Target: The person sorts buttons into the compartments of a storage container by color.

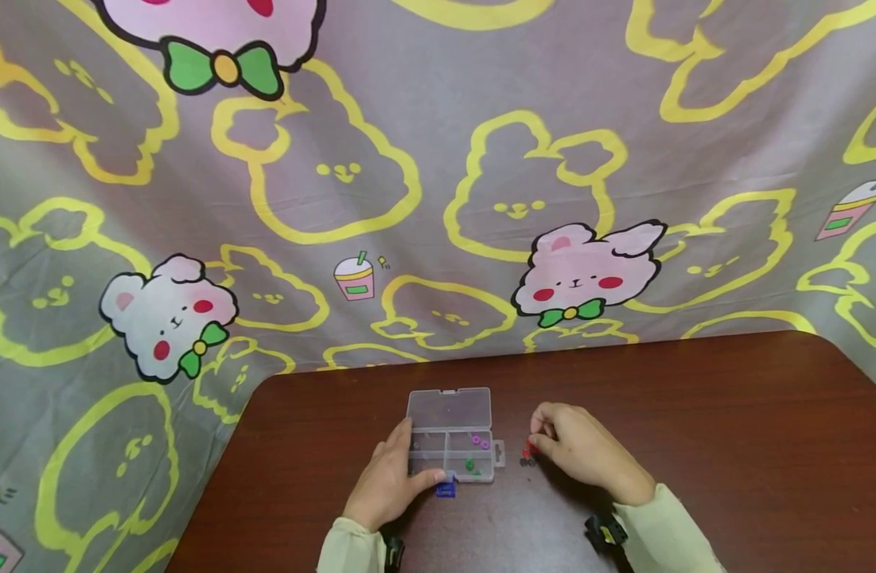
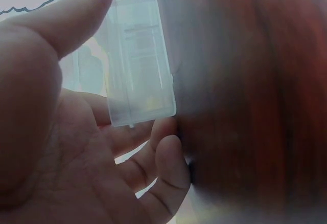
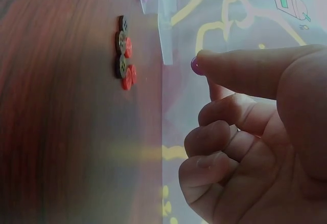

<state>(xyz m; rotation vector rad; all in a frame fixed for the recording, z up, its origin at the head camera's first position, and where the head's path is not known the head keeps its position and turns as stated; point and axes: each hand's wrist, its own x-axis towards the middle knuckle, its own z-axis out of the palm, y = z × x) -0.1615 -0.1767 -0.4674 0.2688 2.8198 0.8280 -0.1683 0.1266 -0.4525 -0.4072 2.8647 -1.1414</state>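
Note:
A clear plastic compartment box (image 1: 450,476) lies with its lid (image 1: 449,410) folded back. My left hand (image 1: 387,477) grips its left end, thumb at the near edge; the left wrist view shows the box (image 2: 143,70) between thumb and fingers. Purple buttons (image 1: 480,442) lie in its far right compartment, green buttons (image 1: 470,465) in the near right one. My right hand (image 1: 577,446), right of the box, pinches a purple button (image 3: 195,65) between thumb and index finger. Below that hand, red buttons (image 3: 127,79) and dark buttons (image 3: 121,66) lie on the table.
A small blue piece (image 1: 446,488) sits at the box's near edge, by my left thumb. The hanging tab (image 1: 499,453) sticks out on the box's right. The brown table (image 1: 731,430) ends at a patterned cloth (image 1: 438,191) behind it.

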